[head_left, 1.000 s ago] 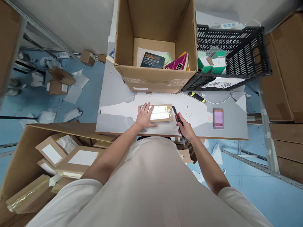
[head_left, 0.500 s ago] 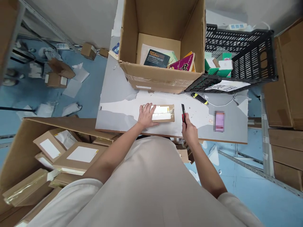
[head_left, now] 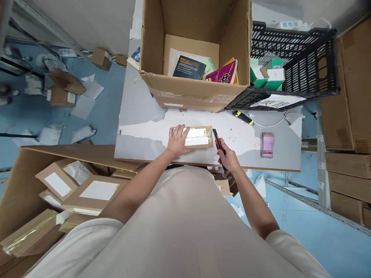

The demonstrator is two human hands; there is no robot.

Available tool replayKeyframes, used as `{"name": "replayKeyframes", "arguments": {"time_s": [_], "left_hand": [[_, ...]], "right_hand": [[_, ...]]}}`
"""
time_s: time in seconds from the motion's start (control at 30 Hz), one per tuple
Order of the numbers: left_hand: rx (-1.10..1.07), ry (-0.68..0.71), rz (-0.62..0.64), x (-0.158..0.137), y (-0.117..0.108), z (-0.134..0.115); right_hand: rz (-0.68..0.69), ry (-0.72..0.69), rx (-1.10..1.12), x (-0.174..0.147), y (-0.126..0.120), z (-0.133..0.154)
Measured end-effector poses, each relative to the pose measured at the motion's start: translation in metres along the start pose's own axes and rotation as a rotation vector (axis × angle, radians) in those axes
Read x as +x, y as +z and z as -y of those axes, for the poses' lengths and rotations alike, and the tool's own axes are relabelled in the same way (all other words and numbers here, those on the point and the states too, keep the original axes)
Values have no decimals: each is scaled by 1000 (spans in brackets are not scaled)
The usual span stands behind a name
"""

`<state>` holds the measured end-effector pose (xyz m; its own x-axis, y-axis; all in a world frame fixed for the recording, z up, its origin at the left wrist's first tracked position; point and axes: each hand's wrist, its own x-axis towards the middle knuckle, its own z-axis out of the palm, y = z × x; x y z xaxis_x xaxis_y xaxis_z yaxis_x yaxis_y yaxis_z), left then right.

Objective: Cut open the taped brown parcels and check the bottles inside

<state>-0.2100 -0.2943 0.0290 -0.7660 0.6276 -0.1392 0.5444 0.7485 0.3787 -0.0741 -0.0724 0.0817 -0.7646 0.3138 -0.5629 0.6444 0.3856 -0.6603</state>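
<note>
A small brown cardboard parcel [head_left: 198,142] with white labels and shiny tape lies flat on the table [head_left: 145,150]. Across its left end rests my left hand [head_left: 177,142], fingers spread on the top. My right hand [head_left: 228,155] is closed around a black and red utility knife [head_left: 219,143]. The knife's tip points up and left, close beside the parcel's right end; whether they touch I cannot tell.
Behind the parcel stands a large open carton [head_left: 194,90] with several books. Right of it is a black crate [head_left: 310,83] holding green boxes. A yellow-black cutter [head_left: 243,117] and a blurred pink object [head_left: 267,145] lie on the table. A carton of parcels [head_left: 75,150] is at left.
My right hand has brought the knife leftward to the parcel's right end and tilted it toward the left. My left hand stays on the parcel. The whole view has shifted slightly.
</note>
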Motion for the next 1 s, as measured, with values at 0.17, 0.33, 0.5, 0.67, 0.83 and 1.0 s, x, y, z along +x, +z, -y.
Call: {"name": "replayKeyframes", "arguments": {"time_s": [0.17,0.33,0.5,0.67,0.83,1.0], "left_hand": [[9,1,2,0,-1,0],[13,-9,17,0,-2,-1],[-15,-6,3,0,-1,0],[-37,3,-10,0,0,0],[-1,-17,10,1,-2,-2],[-2,-21,-3,1,-1,-3]], "right_hand": [[0,-76,-158,-2,0,3],[-89,-152,-449,-9,1,16],[-102,-161,-671,-12,2,20],[-99,-124,-799,-6,12,23],[-99,-71,-872,-1,18,37],[-51,30,-937,-5,25,54]]}}
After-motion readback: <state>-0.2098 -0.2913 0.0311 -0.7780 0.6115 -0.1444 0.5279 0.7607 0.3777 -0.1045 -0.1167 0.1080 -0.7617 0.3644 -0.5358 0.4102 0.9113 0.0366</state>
